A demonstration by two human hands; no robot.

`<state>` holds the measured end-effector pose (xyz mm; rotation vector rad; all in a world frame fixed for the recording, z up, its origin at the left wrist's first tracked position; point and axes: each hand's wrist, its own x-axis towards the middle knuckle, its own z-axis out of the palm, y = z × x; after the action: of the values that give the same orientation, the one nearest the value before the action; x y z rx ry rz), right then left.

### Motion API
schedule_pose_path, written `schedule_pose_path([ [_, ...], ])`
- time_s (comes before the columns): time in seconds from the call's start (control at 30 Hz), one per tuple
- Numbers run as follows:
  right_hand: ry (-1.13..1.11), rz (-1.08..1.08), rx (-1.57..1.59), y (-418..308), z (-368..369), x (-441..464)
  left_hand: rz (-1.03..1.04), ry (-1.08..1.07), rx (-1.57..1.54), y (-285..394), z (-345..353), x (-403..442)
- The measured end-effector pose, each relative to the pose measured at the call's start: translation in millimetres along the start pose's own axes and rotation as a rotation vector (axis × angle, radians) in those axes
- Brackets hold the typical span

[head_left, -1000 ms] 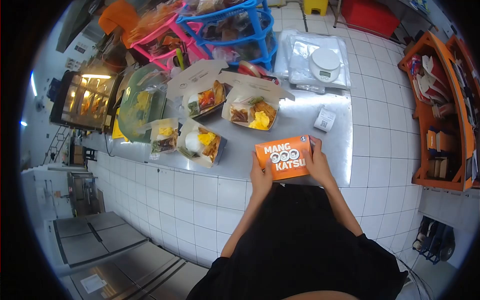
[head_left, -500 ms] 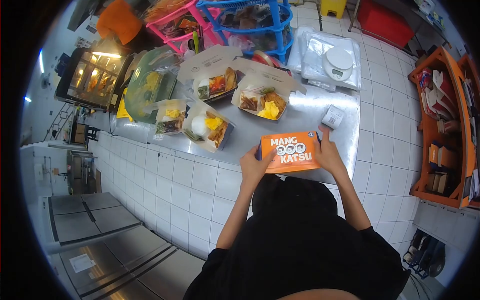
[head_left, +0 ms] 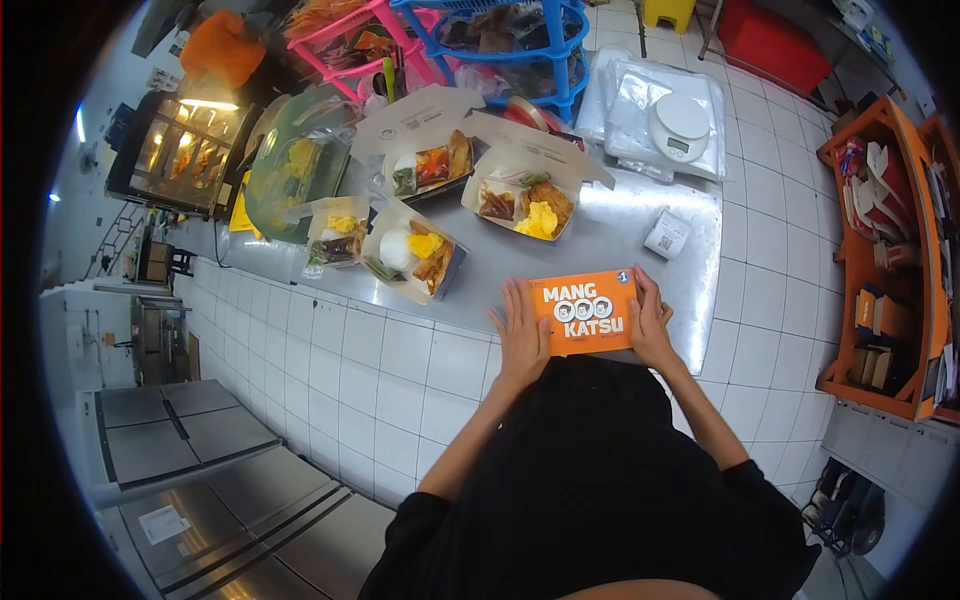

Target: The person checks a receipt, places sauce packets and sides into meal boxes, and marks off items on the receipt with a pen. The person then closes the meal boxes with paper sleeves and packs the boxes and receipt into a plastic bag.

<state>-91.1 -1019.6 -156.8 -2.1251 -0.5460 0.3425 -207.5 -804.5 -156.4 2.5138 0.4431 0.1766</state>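
A closed orange takeout box [head_left: 585, 335] printed "MANG KATSU" is at the table's front edge, close to my body. My left hand [head_left: 522, 335] presses along its left side, fingers stretched forward and thumb at the near edge. On the opposite side my right hand [head_left: 652, 322] grips the box, its fingers bent around the side. Beyond the box lies a small white label roll [head_left: 667, 235]. An open meal box [head_left: 520, 200] with yellow egg and fried food stands further back. What is inside the orange box is hidden.
More open meal boxes [head_left: 400, 265] stand to the left on the steel table [head_left: 640, 215]. At the back are a white scale [head_left: 680, 125] on plastic bags, a blue rack [head_left: 550, 60] and a green food cover [head_left: 290, 180]. An orange shelf [head_left: 830, 300] stands at the right.
The box top has become flatter and more squared to me. My left hand has shifted from gripping the near corner to lying along the side; my right fingers have drawn in along the other side.
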Motion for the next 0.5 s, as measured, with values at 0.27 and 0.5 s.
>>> schedule_pose_path([
  [0.27, -0.516, -0.529, -0.616, -51, -57, 35, 0.572, -0.352, 0.142, 4, -60, 33],
  [0.5, -0.571, -0.465, -0.475, -41, -48, 33, 0.548, -0.358, 0.068, 7, -62, 38],
])
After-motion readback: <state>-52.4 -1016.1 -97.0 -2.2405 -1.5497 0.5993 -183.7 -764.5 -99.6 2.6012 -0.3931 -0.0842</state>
